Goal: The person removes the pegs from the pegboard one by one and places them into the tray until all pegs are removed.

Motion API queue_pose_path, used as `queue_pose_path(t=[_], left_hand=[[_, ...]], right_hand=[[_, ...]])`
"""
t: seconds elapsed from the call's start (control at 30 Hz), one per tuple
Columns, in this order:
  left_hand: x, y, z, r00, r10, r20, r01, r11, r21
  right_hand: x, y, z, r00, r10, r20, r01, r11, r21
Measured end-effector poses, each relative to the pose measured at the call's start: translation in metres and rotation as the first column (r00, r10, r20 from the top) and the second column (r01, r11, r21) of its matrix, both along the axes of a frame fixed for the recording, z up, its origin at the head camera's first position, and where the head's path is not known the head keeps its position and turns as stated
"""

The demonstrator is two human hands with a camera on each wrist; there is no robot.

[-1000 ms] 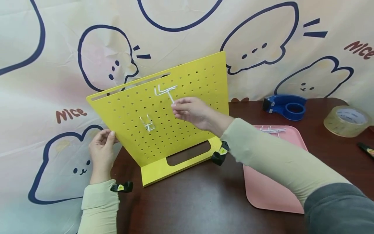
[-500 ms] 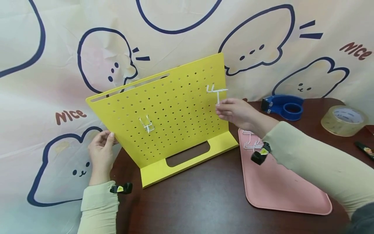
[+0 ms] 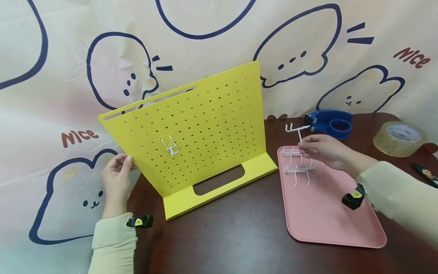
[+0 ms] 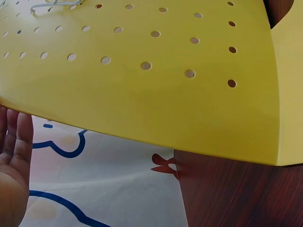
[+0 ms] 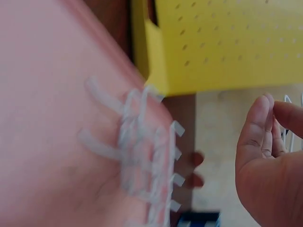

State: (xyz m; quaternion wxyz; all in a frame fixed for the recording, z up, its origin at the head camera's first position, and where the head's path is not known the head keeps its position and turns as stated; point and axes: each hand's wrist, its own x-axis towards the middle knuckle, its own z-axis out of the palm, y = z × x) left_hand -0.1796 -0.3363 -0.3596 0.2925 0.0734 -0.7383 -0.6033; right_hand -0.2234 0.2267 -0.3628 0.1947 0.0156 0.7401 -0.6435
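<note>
A yellow pegboard [image 3: 212, 125] stands on its flat base on the dark table. My left hand [image 3: 117, 182] grips its left edge, thumb in front and the other fingers mostly hidden behind. One white wire hook [image 3: 172, 147] hangs on the board, left of its middle. Over the far end of the pink tray [image 3: 337, 217], my right hand [image 3: 326, 150] pinches another white pegboard hook by its stem, prongs upward. Beneath that hand, several more white hooks [image 5: 142, 146] lie on the tray, blurred in the right wrist view.
Behind the tray sits a blue tape dispenser [image 3: 332, 123]. A roll of clear tape [image 3: 398, 139] and a dark, narrow object [image 3: 426, 173] lie at the far right. A printed cloth [image 3: 212, 49] hangs behind the table.
The right hand has moved rightward and down from in front of the pegboard to above the tray, carrying its hook. The left hand has kept its grip on the board.
</note>
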Motion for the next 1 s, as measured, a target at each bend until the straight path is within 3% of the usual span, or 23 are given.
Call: queue_pose_path(t=[0.17,0.3,0.5,0.73,1.0], left_hand=[[0.0,-0.001,-0.001,1.0,-0.009,-0.021,0.01,1.0,0.025],[-0.001,-0.001,-0.001,1.0,-0.007,-0.022,0.007,1.0,-0.011],[-0.001,-0.001,-0.001,1.0,-0.001,-0.022,0.0,1.0,-0.026],[0.0,-0.001,-0.002,0.999,-0.011,-0.04,0.012,1.0,0.016],[-0.002,0.0,-0.001,0.999,-0.007,-0.036,0.008,1.0,0.023]], right_hand=[[0.012,0.035,-0.024,0.999,0.014,0.035,-0.014,1.0,-0.013],[0.024,0.058,-0.045,0.996,0.012,0.088,-0.01,1.0,-0.019],[0.034,0.075,-0.068,0.992,0.023,0.122,-0.029,0.999,0.044],[0.037,0.075,-0.08,0.984,0.029,0.175,-0.032,0.999,0.013],[0.037,0.068,-0.083,0.983,0.042,0.179,-0.048,0.998,0.032]])
